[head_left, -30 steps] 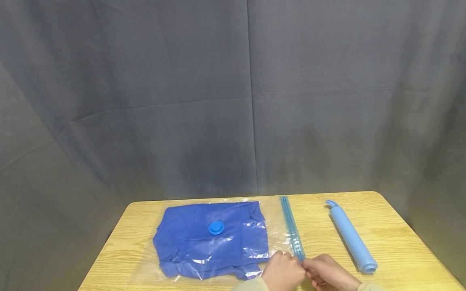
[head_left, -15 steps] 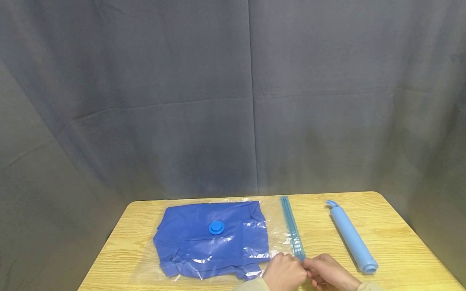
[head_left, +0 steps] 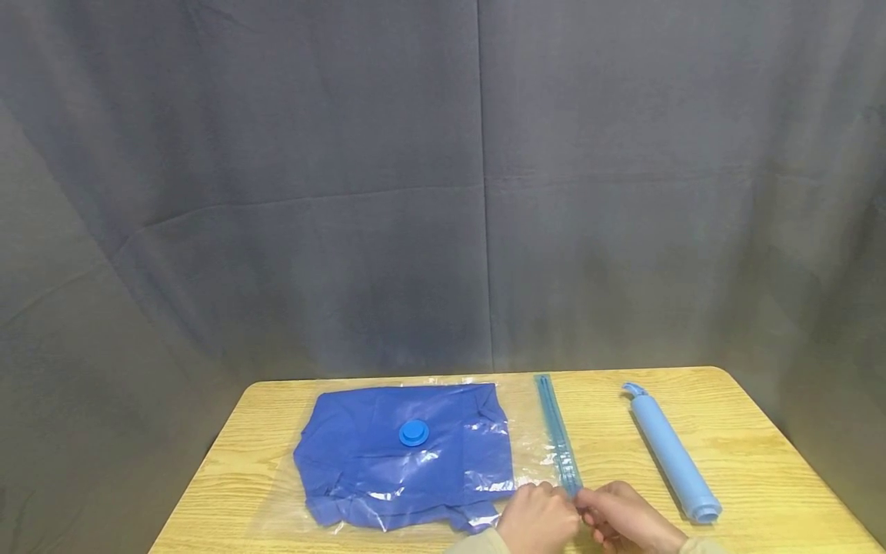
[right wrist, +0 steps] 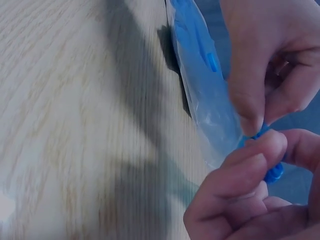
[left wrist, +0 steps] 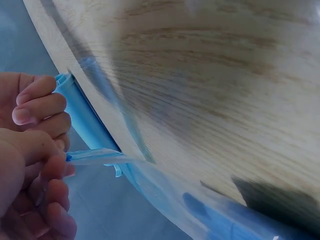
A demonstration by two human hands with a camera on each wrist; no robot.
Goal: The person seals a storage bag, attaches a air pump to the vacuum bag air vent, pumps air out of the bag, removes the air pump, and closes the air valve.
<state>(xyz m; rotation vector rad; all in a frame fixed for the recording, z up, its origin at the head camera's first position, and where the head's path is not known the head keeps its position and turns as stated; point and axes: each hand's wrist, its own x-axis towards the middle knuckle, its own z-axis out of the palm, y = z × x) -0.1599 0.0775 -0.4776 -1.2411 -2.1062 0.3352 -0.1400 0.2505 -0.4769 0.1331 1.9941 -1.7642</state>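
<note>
A clear vacuum storage bag [head_left: 526, 442] lies flat on the table with a folded blue garment [head_left: 360, 477] inside. On its top sits a round blue valve [head_left: 414, 432]. A teal zip strip [head_left: 556, 431] runs along the bag's right edge. My left hand [head_left: 538, 517] pinches the near end of that strip, with the thumb pointing down in the right wrist view. Right beside it, my right hand [head_left: 626, 519] has its fingers curled around a small blue piece [right wrist: 274, 173] at the strip's end, which looks like the zip slider. Fingers partly cover it.
A light blue hand pump [head_left: 674, 458] lies lengthwise on the wooden table [head_left: 754, 462], to the right of the bag. Behind the table's far edge hangs a grey curtain [head_left: 388, 192].
Both hands stay at the near end of the zip strip and have barely moved. The head view has shifted very slightly; the bag and pump lie as before.
</note>
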